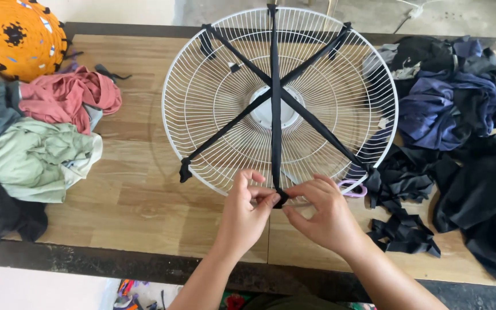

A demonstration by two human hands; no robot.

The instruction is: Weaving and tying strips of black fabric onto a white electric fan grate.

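Observation:
A round white wire fan guard (213, 97) lies flat on the wooden table (139, 195). Three black cloth strips (275, 74) cross at its hub, their ends tied to the rim. My left hand (248, 212) and my right hand (325, 212) meet at the near rim, each pinching the end of the vertical black strip at its knot (281, 198). A pair of scissors with pale purple handles (352, 188) lies just right of my right hand, partly hidden under the guard's rim.
Black and navy cloth (460, 115) is heaped on the table's right side, with black scraps (403, 232) near the front. Pink, green and grey garments (47, 138) pile up at the left. An orange woven round piece (15, 34) sits at the far left corner.

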